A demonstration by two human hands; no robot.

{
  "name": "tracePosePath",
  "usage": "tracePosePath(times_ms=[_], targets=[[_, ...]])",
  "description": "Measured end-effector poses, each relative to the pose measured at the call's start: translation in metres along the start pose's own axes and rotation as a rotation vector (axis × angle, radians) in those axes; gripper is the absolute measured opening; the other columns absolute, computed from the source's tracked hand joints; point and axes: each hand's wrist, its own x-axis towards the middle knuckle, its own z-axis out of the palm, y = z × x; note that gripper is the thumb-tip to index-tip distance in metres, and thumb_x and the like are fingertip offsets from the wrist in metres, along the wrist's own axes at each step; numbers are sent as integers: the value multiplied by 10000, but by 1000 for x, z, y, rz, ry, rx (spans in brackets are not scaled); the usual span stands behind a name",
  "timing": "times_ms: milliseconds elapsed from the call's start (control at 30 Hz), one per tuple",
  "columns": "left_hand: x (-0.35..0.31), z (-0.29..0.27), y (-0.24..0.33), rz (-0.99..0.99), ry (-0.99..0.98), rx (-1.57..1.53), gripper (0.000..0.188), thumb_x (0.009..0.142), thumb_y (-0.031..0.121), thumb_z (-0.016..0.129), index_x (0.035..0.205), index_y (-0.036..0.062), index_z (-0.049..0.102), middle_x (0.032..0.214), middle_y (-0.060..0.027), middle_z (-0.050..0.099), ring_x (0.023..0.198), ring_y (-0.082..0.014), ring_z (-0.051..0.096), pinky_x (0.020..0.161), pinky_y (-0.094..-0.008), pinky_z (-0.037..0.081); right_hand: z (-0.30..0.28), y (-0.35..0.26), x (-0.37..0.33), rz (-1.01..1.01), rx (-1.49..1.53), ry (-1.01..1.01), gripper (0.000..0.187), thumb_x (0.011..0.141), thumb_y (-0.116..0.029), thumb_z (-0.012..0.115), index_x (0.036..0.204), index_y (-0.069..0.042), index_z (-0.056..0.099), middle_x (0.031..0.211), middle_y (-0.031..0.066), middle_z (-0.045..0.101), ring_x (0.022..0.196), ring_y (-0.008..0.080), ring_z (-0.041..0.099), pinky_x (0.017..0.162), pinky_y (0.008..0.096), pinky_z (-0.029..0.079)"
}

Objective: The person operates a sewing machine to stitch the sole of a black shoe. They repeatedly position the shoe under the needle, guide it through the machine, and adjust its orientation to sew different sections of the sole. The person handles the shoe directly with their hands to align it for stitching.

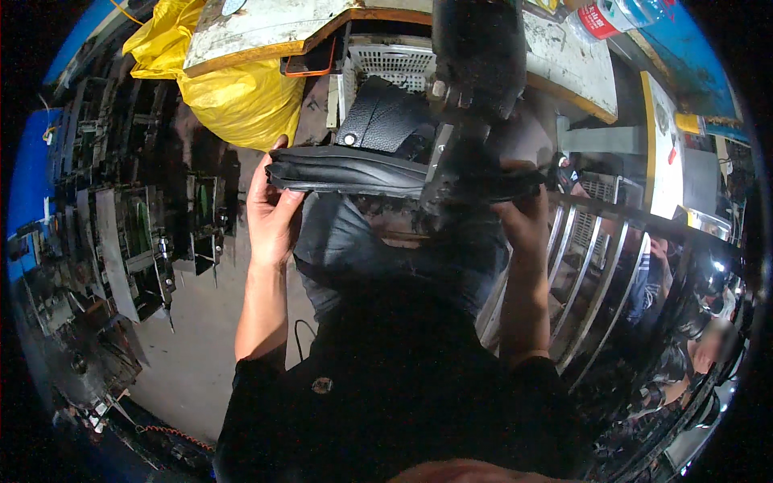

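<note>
A long, layered black leather piece (346,171), perhaps a bag, stretches across between my hands above my lap. My left hand (275,211) pinches its left end, thumb below and fingers behind. At the opposite end, my right hand (525,211) is closed around the dark edge, its fingers partly hidden in shadow. A pebbled black leather flap (385,117) with a round metal snap rises behind the long edge. The dark head of a machine (479,60) comes down in front of the leather, right of its middle, and hides part of it.
Beyond the leather are a worn white worktable (266,32), a white plastic basket (390,58) and an orange-edged phone-like object (312,63). A yellow sack (241,105) hangs at left. A clear bottle (616,18) lies at upper right. Metal rails (592,278) and another person (704,354) are at right.
</note>
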Motion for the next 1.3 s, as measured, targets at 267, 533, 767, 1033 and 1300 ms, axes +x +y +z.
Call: tracePosePath(times_ms=[267,533,767,1033,1300], targets=[[0,-12,6,-25,-43,0,640,963,17,670,1542,17,399,1445,-123,562,1296,-218,565,1126,-387,432,7,4,8,-1,-90,-116,504,837,54,742,1309,21,568,1288,154,651,1162,240,641,1003,360,512],[-3,-31,-5,-240,65,61,662,981,78,637,1573,53,341,1476,-117,513,1291,-249,560,1120,-418,441,30,-7,12,67,-138,-163,527,800,51,788,1282,23,577,1172,129,681,1067,221,676,922,343,551],[0,8,7,286,-73,689,623,965,40,566,1546,0,345,1597,-206,381,1514,-324,318,1244,-453,213,41,-20,17,-94,-517,-182,411,796,-88,860,1152,-3,673,1113,118,706,1050,227,675,919,355,527],[29,103,45,444,-658,949,584,720,194,882,1224,50,627,1450,-173,540,1395,-409,445,1160,-515,340,49,-48,24,-224,-807,-258,391,786,-210,854,1093,-30,692,1057,141,709,1007,346,680,896,417,530],[25,105,30,116,-646,605,329,734,-1,853,1019,-2,689,1337,-139,625,1236,-278,598,1038,-375,468,54,-65,27,-287,-843,-287,449,797,-233,841,1171,-57,663,1121,144,696,1047,343,675,904,437,539]])
